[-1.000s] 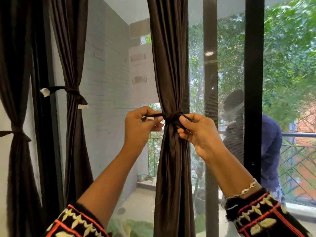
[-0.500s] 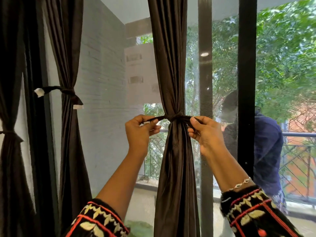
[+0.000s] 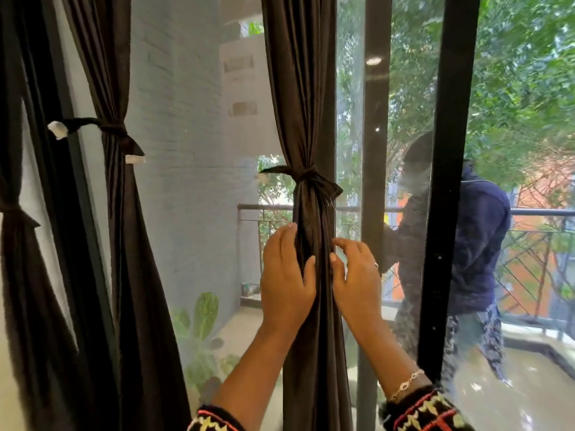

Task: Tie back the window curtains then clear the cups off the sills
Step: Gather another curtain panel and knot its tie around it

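Observation:
A dark brown curtain (image 3: 303, 98) hangs in the middle of the window, gathered by a knotted dark tie (image 3: 306, 177). My left hand (image 3: 284, 275) rests on the curtain's left side below the knot, its thumb pressed into the folds. My right hand (image 3: 356, 275) is at the curtain's right side with fingers spread, thumb touching the fabric. Two more dark curtains hang to the left, each tied back: one (image 3: 118, 188) with a tie (image 3: 115, 132) that has white ends, one (image 3: 18, 244) at the far left edge. No cup or sill shows.
A black window frame post (image 3: 448, 181) stands at the right, a grey post (image 3: 375, 169) beside the middle curtain. Behind the glass, a person in a dark blue top (image 3: 479, 244) stands on a balcony with a metal railing (image 3: 538, 213). Green plants (image 3: 202, 318) sit at the lower left outside.
Both hands let go of the tie's ends and dropped to the curtain below the knot. The knot now stays tied by itself. The view shifted left and down.

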`<action>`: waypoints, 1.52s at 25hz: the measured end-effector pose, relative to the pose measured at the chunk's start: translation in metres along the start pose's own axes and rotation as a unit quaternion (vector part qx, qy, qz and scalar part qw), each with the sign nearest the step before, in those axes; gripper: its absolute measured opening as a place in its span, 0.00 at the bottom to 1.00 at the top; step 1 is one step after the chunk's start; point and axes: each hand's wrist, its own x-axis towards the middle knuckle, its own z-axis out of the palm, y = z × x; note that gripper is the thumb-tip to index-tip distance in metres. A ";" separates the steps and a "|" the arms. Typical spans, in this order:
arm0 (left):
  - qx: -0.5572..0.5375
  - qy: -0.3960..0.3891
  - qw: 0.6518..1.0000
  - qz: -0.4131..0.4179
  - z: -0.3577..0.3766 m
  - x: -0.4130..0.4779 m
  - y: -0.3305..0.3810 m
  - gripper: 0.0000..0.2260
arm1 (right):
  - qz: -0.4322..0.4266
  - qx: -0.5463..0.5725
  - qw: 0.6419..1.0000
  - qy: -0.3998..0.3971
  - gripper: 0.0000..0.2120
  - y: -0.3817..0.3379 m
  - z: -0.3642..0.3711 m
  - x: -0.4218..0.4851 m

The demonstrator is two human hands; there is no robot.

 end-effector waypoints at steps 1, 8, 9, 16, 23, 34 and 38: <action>0.047 -0.018 0.998 0.038 0.004 -0.011 -0.005 0.22 | -0.006 -0.039 0.999 -0.007 0.19 0.007 0.003 -0.010; 0.165 -0.175 0.965 0.100 0.012 -0.093 -0.027 0.25 | -0.031 -0.316 0.945 -0.080 0.27 0.047 0.005 -0.090; 0.173 -0.199 0.959 0.102 0.008 -0.105 -0.031 0.25 | -0.026 -0.338 0.936 -0.096 0.28 0.051 0.003 -0.104; 0.189 -0.340 0.915 0.101 -0.034 -0.194 -0.043 0.29 | 0.034 -0.415 0.890 -0.189 0.41 0.044 -0.019 -0.211; 0.104 -0.476 0.869 0.085 -0.065 -0.279 -0.014 0.30 | 0.124 -0.481 0.838 -0.225 0.42 0.022 -0.075 -0.311; -0.010 -0.517 0.847 0.123 -0.050 -0.322 0.079 0.28 | 0.193 -0.601 0.759 -0.162 0.39 0.012 -0.199 -0.359; -0.025 -0.486 0.858 0.164 -0.015 -0.328 0.118 0.28 | 0.206 -0.612 0.751 -0.133 0.37 0.034 -0.246 -0.356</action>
